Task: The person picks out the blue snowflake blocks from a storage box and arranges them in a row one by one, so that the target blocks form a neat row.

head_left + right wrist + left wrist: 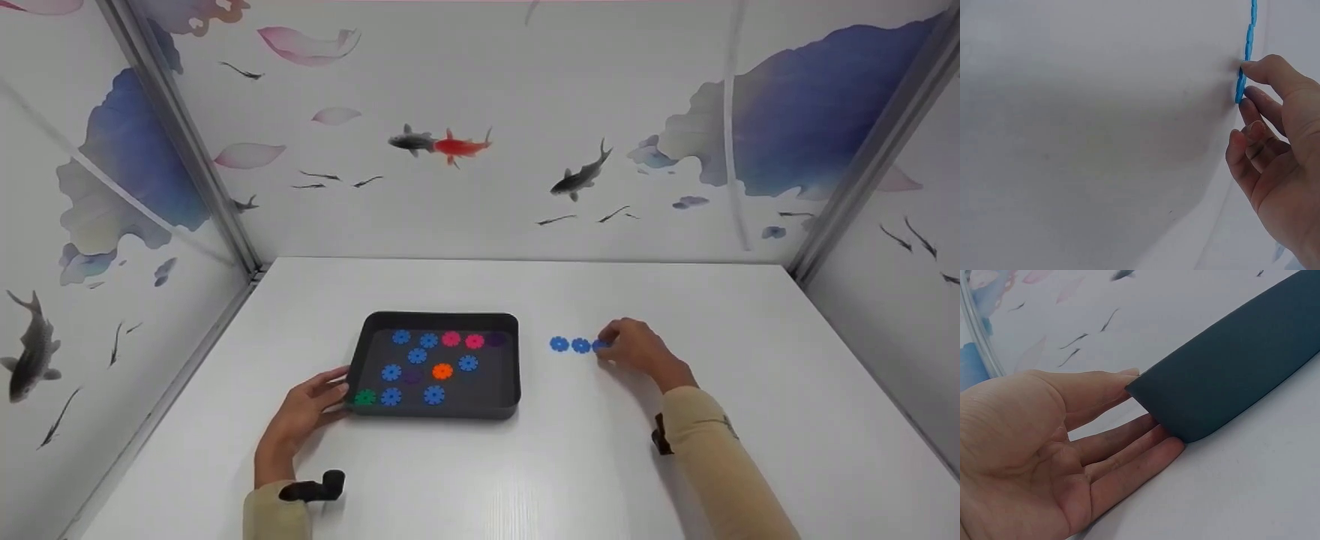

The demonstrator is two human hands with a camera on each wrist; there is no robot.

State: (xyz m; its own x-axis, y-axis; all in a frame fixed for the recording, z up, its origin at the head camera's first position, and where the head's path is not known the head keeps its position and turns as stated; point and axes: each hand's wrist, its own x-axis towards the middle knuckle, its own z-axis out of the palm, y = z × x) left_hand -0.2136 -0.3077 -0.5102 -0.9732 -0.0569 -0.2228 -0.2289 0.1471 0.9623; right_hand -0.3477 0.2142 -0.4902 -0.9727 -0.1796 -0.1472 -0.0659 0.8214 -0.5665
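White wall panels printed with fish, petals and blue-grey leaves point(795, 120) stand behind and beside a glossy white tabletop point(525, 480). At the left, the left hand point(300, 409) grips the near left corner of a dark grey, shallow rectangular tray point(442, 412), thumb at the rim and fingers low against the outside. The tray sits left of the tabletop's middle, well apart from its far edge.

Inside, notched flat discs lie loose: a green notched disc point(365, 397) in the near left corner, seven blue notched discs point(391, 372) scattered about, an orange notched disc point(442, 371) near the middle, two pink notched discs point(474, 341) and two dark purple notched discs point(495, 340), one of them in the far right corner.

Beyond the tray's right wall, a row of three blue notched discs point(581, 346) runs towards the tabletop's right edge. The right hand point(637, 347) pinches the rightmost between thumb and fingertips; whether the discs interlock I cannot tell.

The step in hand looks like lengthening this row. The next move probably calls for settling that end disc squarely, then letting go without nudging its neighbours.
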